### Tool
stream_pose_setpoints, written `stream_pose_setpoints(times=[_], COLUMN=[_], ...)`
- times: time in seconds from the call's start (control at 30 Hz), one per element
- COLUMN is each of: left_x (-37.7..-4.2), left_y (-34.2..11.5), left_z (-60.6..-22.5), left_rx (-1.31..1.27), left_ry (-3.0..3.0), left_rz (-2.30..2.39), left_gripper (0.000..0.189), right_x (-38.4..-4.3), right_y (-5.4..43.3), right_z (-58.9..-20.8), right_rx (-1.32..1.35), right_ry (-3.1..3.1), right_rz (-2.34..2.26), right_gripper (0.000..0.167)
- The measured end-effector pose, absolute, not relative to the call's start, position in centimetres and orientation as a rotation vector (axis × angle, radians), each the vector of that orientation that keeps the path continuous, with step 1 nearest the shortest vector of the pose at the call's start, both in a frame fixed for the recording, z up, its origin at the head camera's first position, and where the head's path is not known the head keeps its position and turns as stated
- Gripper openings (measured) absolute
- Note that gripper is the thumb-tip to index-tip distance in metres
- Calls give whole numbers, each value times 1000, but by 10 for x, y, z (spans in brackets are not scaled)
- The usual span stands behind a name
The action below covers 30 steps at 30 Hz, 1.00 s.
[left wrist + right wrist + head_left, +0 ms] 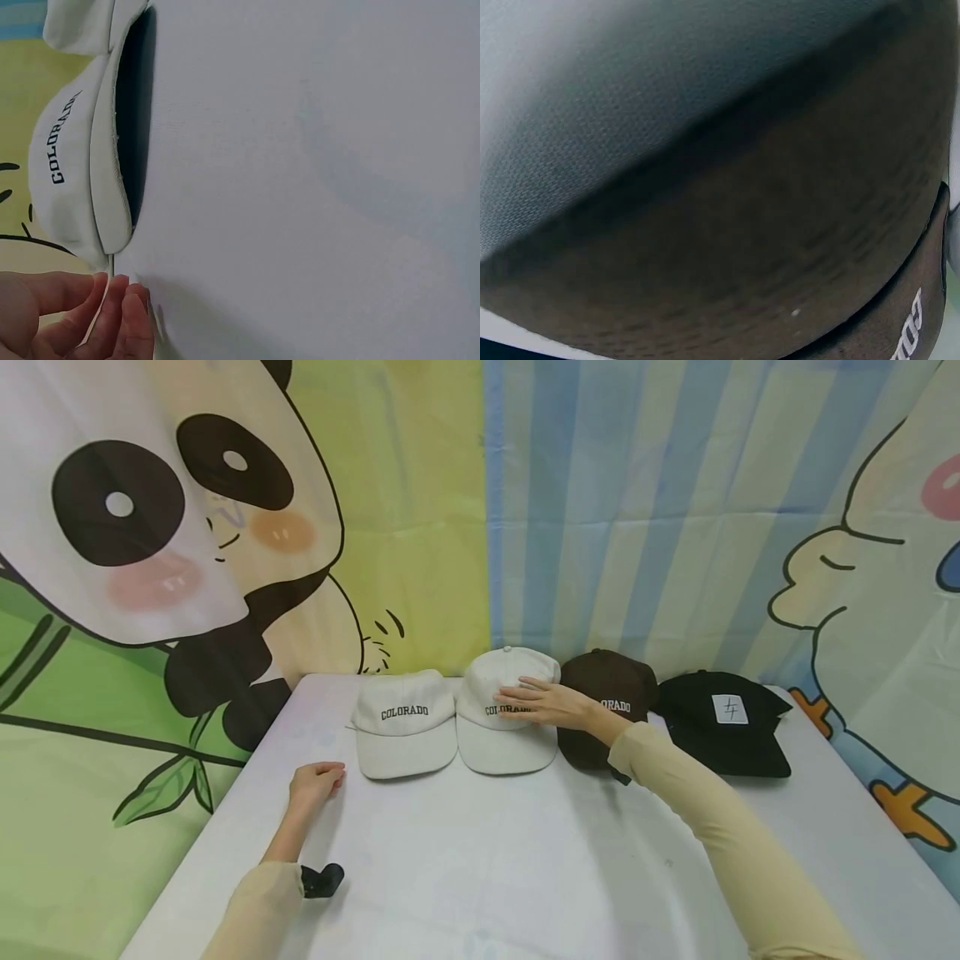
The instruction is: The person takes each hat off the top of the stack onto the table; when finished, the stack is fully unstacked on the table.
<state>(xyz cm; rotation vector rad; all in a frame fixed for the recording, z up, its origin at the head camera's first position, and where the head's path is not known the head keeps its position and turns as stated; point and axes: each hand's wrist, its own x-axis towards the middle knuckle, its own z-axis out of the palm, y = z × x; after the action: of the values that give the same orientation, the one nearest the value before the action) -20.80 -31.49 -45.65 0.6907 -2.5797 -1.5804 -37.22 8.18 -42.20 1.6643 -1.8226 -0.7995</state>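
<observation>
Against the backdrop, the right hand lies over the front of the second white cap, its fingers extended and partly covering the COLORADO lettering. The forearm passes in front of a dark brown cap, whose brim fills much of the right wrist view. Off to the left, the left hand hovers over the table with fingers loosely bent and nothing in its grasp. Nearest to it is the leftmost white cap; in the left wrist view its fingertips appear just beside that cap's edge.
A black cap bearing a white label ends the row on the right. All the caps stand along the back of a white table. Behind hangs a cartoon curtain. A black wrist device sticks out from the left sleeve.
</observation>
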Motion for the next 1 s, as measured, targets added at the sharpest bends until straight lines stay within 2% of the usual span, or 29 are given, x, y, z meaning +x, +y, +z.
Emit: stream_pose_setpoints(times=[0.23,0.37,0.5,0.67,0.83,1.0], left_x=[-207,-207,-207,-210,-213,-212], left_y=[-313,-314,-317,-326,-325,-319], left_z=[-461,-458,-450,-436,-431,-437], left_rx=[728,715,695,780,950,1046], left_ry=[-2550,-2540,-2473,-2386,-2454,-2465], left_rz=[-1620,-1649,-1795,-2061,-2109,-2125], left_gripper=[27,28,29,29,23,22], right_x=[-375,-375,-369,-369,-377,-393], right_y=[77,77,64,18,-27,-53], right_z=[-424,-421,-401,-371,-364,-379], right_rx=[1635,1679,1721,1569,1359,1147], right_ry=[-1807,-1875,-2071,-2475,-2740,-2889], right_rz=[-819,-656,-238,467,999,1167], right_gripper=[67,59,46,23,22,21])
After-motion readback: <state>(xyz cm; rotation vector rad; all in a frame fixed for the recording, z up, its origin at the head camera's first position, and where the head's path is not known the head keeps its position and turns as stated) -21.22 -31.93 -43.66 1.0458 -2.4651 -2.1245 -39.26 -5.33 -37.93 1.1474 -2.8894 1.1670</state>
